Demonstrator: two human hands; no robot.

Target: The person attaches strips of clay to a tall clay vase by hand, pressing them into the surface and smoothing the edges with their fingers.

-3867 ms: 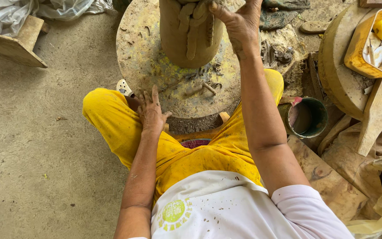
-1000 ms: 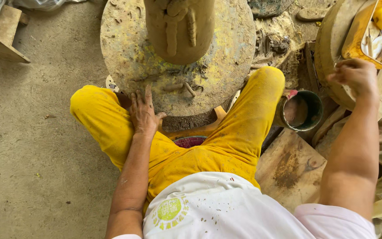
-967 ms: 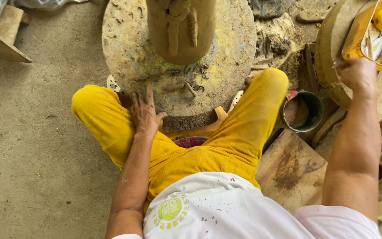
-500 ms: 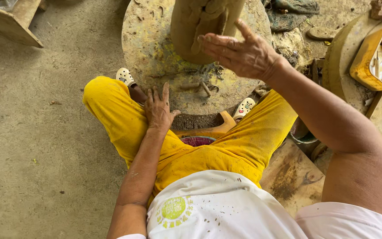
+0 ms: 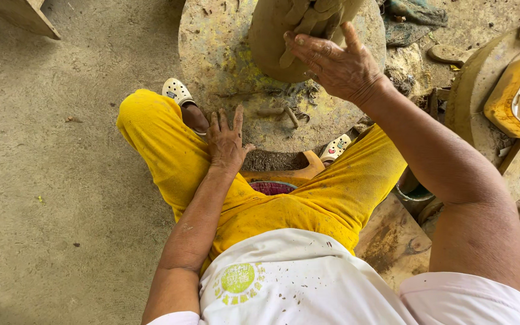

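A tall brown clay pot point(image 5: 272, 42) with raised clay strips stands on a round, clay-smeared turntable point(image 5: 224, 66) in front of me. My right hand point(image 5: 338, 63) is open with fingers spread, against the pot's near right side; I cannot tell if it presses the clay. My left hand point(image 5: 227, 138) lies flat, fingers apart, on my left knee in yellow trousers point(image 5: 151, 144), right at the near edge of the turntable. Small clay rolls point(image 5: 281, 111) lie on the turntable beside the pot.
A yellow tub point(image 5: 519, 90) with tools sits on a round slab at the right. A dark bucket point(image 5: 416, 195) stands under my right arm, beside a wooden board point(image 5: 392, 241). Bare concrete floor point(image 5: 49, 180) stretches left. A wooden block point(image 5: 22, 15) lies at top left.
My right hand came back from the yellow tub at the right to the clay pot. The left hand has stayed on my knee. The view shifted slightly.
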